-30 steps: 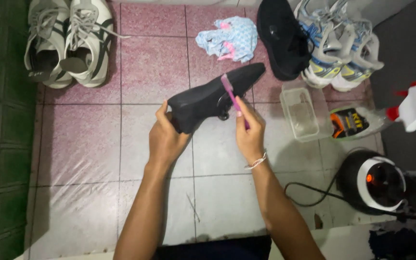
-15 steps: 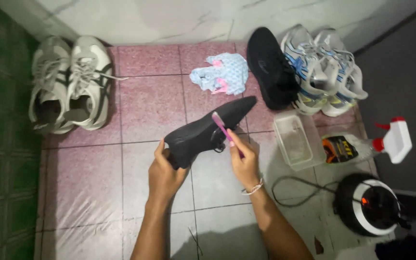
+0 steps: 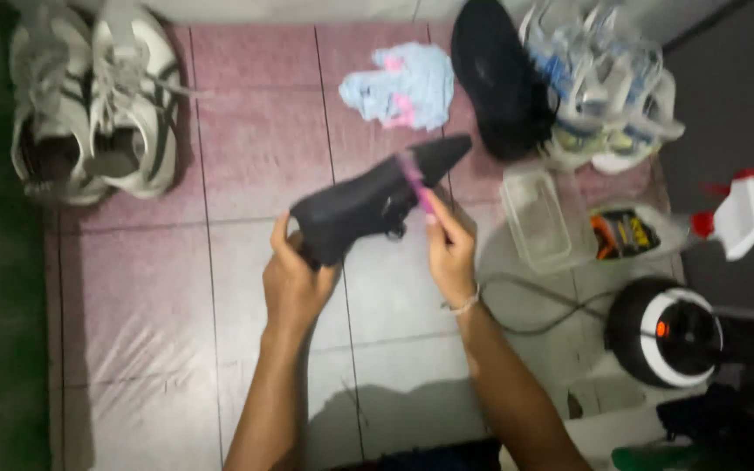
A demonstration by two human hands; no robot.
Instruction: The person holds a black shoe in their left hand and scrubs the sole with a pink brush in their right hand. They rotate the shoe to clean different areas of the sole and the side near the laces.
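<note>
— Anything shifted?
— The black shoe (image 3: pixel 368 205) has tipped flatter, toe away from both hands. Left hand (image 3: pixel 294 283) wraps its heel; light, soft upper, so grip there.
— And the right hand (image 3: pixel 448 253)?
— Pinched shut on a pink brush (image 3: pixel 418 183) against the shoe.

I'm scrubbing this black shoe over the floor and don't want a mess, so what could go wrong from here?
1. The left hand grips only the heel of the black shoe; pressure from the pink brush in the right hand might twist it loose.
2. The black cable lies just by the right wrist and could snag.
3. The spray bottle lies on its side and may leak.
</note>
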